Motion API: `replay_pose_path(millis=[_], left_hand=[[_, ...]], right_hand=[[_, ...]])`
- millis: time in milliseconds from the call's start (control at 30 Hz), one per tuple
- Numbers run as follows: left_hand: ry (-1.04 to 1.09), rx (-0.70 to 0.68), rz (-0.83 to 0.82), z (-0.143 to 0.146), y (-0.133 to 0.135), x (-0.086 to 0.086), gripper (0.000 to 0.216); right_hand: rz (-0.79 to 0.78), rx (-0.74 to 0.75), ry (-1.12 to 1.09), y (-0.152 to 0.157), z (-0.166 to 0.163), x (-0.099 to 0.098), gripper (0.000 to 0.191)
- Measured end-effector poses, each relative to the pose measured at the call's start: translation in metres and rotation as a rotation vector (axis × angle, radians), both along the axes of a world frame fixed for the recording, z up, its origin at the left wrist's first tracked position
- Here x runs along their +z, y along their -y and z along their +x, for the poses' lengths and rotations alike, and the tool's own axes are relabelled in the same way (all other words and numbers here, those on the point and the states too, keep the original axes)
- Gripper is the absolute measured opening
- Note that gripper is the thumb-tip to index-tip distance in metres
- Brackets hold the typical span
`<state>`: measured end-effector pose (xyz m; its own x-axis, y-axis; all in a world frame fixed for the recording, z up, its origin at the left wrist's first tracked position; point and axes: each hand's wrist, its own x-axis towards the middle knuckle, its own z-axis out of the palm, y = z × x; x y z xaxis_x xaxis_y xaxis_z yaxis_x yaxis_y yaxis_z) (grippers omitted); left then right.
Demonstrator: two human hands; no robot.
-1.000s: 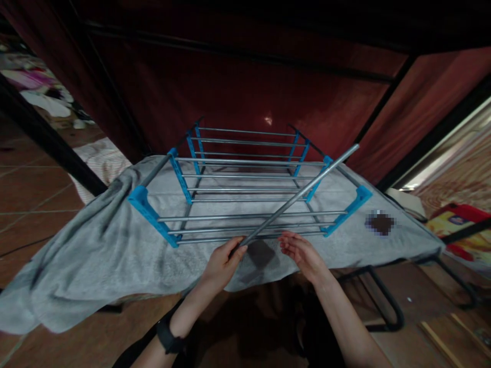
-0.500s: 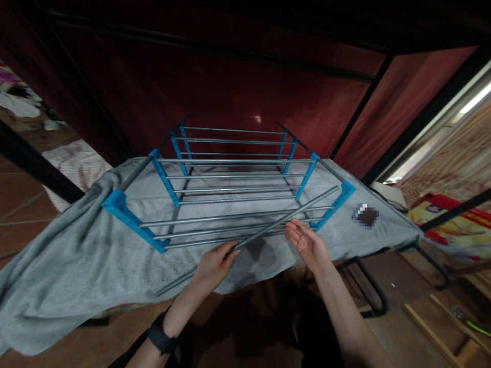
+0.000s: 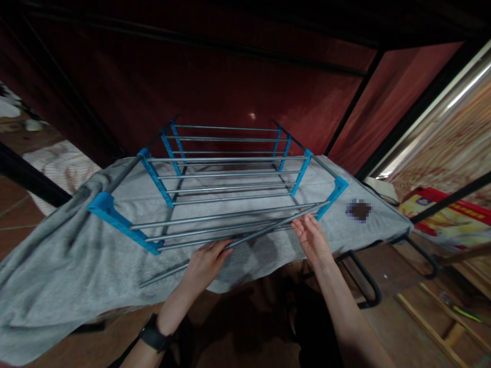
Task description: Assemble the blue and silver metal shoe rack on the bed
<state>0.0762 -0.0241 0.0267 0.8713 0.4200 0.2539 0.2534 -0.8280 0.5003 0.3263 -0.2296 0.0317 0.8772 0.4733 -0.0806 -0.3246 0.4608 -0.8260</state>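
Observation:
A long grey metal tube (image 3: 264, 230) slants across the front of a rack, its left end low and its right end raised near the right front bracket. My left hand (image 3: 205, 263) is closed around it left of the middle. My right hand (image 3: 311, 237) is open, palm turned inward, with its fingertips at the tube's right part; whether they touch it I cannot tell. The rack has blue plastic brackets (image 3: 123, 225) joined by several grey tubes (image 3: 226, 175). It lies on a grey blanket (image 3: 107, 260), just beyond both hands.
Behind the rack hangs a dark red curtain (image 3: 215, 87) with black frame bars. A pixelated dark object (image 3: 359, 210) lies on the blanket at right. Farther right are a red and yellow box (image 3: 445, 217) and a black metal tube frame (image 3: 370, 286) below the blanket's edge.
The tube's right end has come down and its left end has risen, so it lies closer to level. My right hand's fingers have moved nearer to the tube. The view has shifted slightly.

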Motion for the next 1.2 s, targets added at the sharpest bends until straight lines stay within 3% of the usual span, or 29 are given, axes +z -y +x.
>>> replay_pose_path(millis=[333, 567, 1000, 1200], left_hand=[[-0.010, 0.057, 0.138, -0.012, -0.021, -0.001, 0.031], [0.031, 0.216, 0.292, -0.028, -0.041, 0.002, 0.031], [0.312, 0.713, 0.391, -0.053, -0.061, 0.003, 0.018], [0.373, 0.726, 0.335, -0.059, -0.059, 0.008, 0.016]], right_hand=[[-0.014, -0.029, 0.027, -0.001, 0.004, -0.003, 0.030], [0.047, -0.066, 0.018, 0.002, 0.010, 0.000, 0.023], [0.108, -0.144, -0.011, 0.008, 0.024, -0.003, 0.026], [0.090, -0.183, -0.027, 0.016, 0.033, -0.009, 0.024]])
